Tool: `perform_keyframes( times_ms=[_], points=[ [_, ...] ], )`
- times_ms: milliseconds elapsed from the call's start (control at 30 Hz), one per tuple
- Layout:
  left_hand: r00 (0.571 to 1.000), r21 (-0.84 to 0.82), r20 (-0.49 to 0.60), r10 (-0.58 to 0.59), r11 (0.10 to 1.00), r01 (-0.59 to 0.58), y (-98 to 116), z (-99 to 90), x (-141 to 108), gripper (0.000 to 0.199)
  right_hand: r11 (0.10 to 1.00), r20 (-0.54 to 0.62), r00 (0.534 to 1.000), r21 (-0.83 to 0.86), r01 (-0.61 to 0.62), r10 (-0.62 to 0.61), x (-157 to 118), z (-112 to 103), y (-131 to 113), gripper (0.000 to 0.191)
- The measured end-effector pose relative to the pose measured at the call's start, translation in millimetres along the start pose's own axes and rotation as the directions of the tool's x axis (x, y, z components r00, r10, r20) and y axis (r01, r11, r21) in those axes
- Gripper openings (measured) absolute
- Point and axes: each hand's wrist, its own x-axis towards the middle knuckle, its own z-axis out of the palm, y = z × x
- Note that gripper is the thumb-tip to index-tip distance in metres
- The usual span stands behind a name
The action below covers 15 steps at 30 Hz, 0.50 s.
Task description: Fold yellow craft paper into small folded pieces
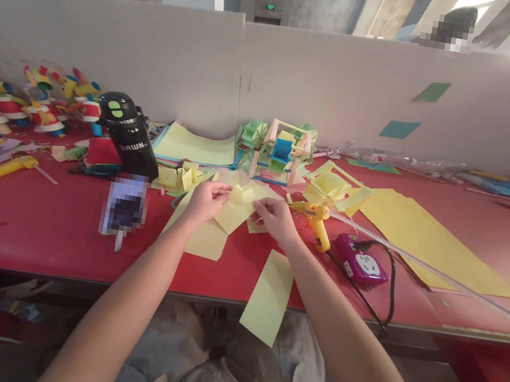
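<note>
My left hand (208, 201) and my right hand (276, 218) face each other over the middle of the red table, fingers pinched on opposite sides of a pale yellow sheet of paper (238, 209). Under and around it lie more pale yellow sheets (206, 239). A separate sheet (269, 292) juts past the table's front edge below my right wrist. Just right of my right hand is a yellow glue gun (317, 217). Behind the hands stands a small frame model (282, 150) with a blue folded piece inside. Folded yellow paper pieces (181, 177) lie left of the hands.
A black bottle (129, 136) and a blurred-out phone (124, 206) stand left. The purple power socket (361, 262) with its black cable sits right, near large yellow sheets (433, 242). A long clear stick (438, 269) crosses there. Colourful figures (40, 107) crowd the far left.
</note>
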Motion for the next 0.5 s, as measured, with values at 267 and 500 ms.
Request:
perform_keyframes(
  times_ms=[267,500],
  points=[
    [0.998,-0.025,0.043,-0.048,0.998,0.049,3.6,1.0,-1.9,0.024,0.997,-0.021,0.997,0.003,0.074,-0.074,-0.5,0.5,1.3,0.038],
    [0.973,-0.166,0.216,-0.082,0.979,0.119,18.4,1.5,-12.4,0.03,0.975,0.005,0.979,-0.096,0.201,-0.202,-3.0,-1.0,-3.3,0.043]
  ],
)
